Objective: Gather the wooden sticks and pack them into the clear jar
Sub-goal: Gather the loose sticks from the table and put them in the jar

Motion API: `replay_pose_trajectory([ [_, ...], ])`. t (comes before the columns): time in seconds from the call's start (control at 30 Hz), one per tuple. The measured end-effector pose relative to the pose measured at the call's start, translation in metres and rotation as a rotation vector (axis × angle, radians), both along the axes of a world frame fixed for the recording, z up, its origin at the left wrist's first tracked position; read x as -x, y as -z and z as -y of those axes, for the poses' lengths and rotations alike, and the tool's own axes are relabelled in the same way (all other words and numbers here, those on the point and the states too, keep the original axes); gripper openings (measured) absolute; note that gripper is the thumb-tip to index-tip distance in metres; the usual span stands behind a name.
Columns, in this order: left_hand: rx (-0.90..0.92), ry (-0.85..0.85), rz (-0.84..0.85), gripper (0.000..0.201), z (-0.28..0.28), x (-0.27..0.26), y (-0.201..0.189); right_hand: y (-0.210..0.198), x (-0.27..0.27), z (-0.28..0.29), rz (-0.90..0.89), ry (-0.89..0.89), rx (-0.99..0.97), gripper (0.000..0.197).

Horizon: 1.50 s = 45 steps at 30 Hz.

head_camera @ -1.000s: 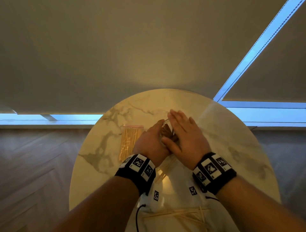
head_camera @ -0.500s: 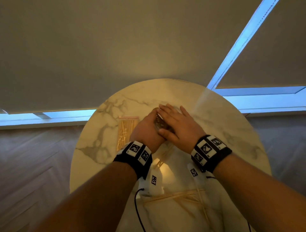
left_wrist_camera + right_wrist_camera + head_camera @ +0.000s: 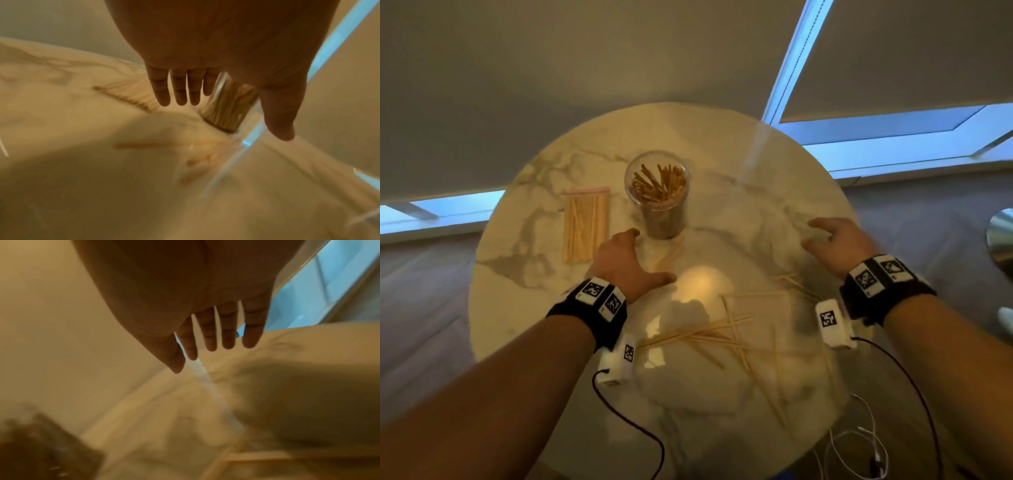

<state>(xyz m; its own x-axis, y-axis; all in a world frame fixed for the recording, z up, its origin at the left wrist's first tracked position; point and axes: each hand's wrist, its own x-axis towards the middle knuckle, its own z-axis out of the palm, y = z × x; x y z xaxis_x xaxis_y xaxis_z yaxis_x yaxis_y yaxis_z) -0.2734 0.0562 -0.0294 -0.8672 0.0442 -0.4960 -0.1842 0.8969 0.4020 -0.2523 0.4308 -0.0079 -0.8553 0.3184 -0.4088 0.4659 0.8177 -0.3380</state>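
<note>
A clear jar (image 3: 658, 193) (image 3: 227, 107) stands upright at the back middle of the round marble table (image 3: 774, 178), packed with wooden sticks. My left hand (image 3: 625, 258) (image 3: 180, 91) hovers just in front and to the left of the jar, fingers straight, holding nothing. My right hand (image 3: 835, 245) (image 3: 216, 337) hangs over the table's right side, fingers spread and empty. Several loose wooden sticks (image 3: 726, 334) lie scattered on the near half of the table. A couple more sticks (image 3: 671, 251) (image 3: 164, 144) lie by the jar's base.
A clear zip bag of sticks (image 3: 585, 228) lies flat to the left of the jar. Cables (image 3: 859, 435) trail over the table's near right edge. A wall and window strips stand behind the table; the floor surrounds it.
Both hands were cupped over the jar's mouth; they have let go and pulled apart, the left drawing back to the jar's near left, the right swinging far right. The jar now stands uncovered.
</note>
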Motion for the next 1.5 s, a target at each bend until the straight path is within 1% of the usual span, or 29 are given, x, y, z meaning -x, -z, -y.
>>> replay_pose_trajectory([
  [0.03,0.085,0.074,0.024,0.128,-0.003,-0.012,0.006,0.011,-0.013,-0.02,0.121,0.015,-0.062,0.057],
  [0.1,0.185,0.177,0.046,0.134,-0.013,-0.034,0.013,0.026,-0.037,-0.046,0.259,-0.006,-0.13,0.072],
  [0.17,0.23,0.221,0.053,0.139,-0.02,-0.051,0.018,0.038,-0.058,-0.052,0.282,-0.039,-0.124,0.084],
  [0.23,0.27,0.243,0.048,0.143,-0.031,-0.063,0.02,0.047,-0.077,-0.05,0.25,-0.102,-0.132,0.095],
  [0.3,0.301,0.284,0.048,0.136,-0.043,-0.075,0.022,0.054,-0.092,-0.041,0.211,-0.171,-0.13,0.1],
  [0.37,0.304,0.316,0.036,0.117,-0.053,-0.085,0.024,0.06,-0.103,-0.027,0.167,-0.202,-0.055,0.092],
  [0.47,0.263,0.32,0.039,0.091,-0.066,-0.095,0.024,0.066,-0.105,-0.002,0.068,-0.233,0.054,0.068],
  [0.53,0.248,0.334,0.039,0.072,-0.074,-0.1,0.024,0.067,-0.097,0.014,0.03,-0.271,0.13,0.056],
  [0.63,0.239,0.349,-0.005,0.044,-0.08,-0.106,0.026,0.057,-0.086,0.022,0.013,-0.34,0.232,0.045],
  [0.7,0.221,0.359,-0.021,0.033,-0.081,-0.108,0.026,0.046,-0.086,0.007,-0.019,-0.324,0.242,0.042],
  [0.77,0.205,0.369,-0.03,0.029,-0.083,-0.107,0.026,0.038,-0.097,-0.018,0.013,-0.296,0.175,0.044],
  [0.87,0.167,0.359,-0.024,0.036,-0.085,-0.105,0.025,0.039,-0.128,-0.045,0.224,-0.239,0.046,0.061],
  [0.93,0.176,0.386,-0.024,0.041,-0.087,-0.104,0.025,0.05,-0.151,-0.046,0.304,-0.275,-0.036,0.068],
  [0.97,0.183,0.401,-0.027,0.041,-0.087,-0.104,0.025,0.054,-0.161,-0.042,0.295,-0.3,-0.048,0.064],
  [1.0,0.187,0.41,-0.032,0.04,-0.087,-0.104,0.025,0.055,-0.167,-0.035,0.259,-0.304,-0.028,0.056],
  [1.1,0.19,0.429,-0.043,0.033,-0.087,-0.103,0.026,0.056,-0.167,-0.012,0.16,-0.32,0.07,0.025],
  [1.17,0.195,0.429,-0.056,0.032,-0.087,-0.103,0.027,0.06,-0.158,0.005,0.101,-0.329,0.098,0.019],
  [1.27,0.195,0.427,-0.071,0.032,-0.088,-0.1,0.029,0.061,-0.143,0.028,0.051,-0.352,0.152,0.02],
  [1.37,0.191,0.43,-0.101,0.031,-0.087,-0.1,0.029,0.051,-0.131,0.044,0.042,-0.408,0.212,0.026],
  [1.4,0.192,0.41,-0.124,0.032,-0.084,-0.102,0.028,0.047,-0.131,0.046,0.045,-0.425,0.217,0.035],
  [1.43,0.192,0.365,-0.138,0.038,-0.079,-0.105,0.025,0.043,-0.134,0.048,0.059,-0.445,0.204,0.05],
  [1.5,0.214,0.206,-0.099,0.059,-0.06,-0.115,0.018,0.038,-0.147,0.051,0.147,-0.485,0.128,0.089],
])
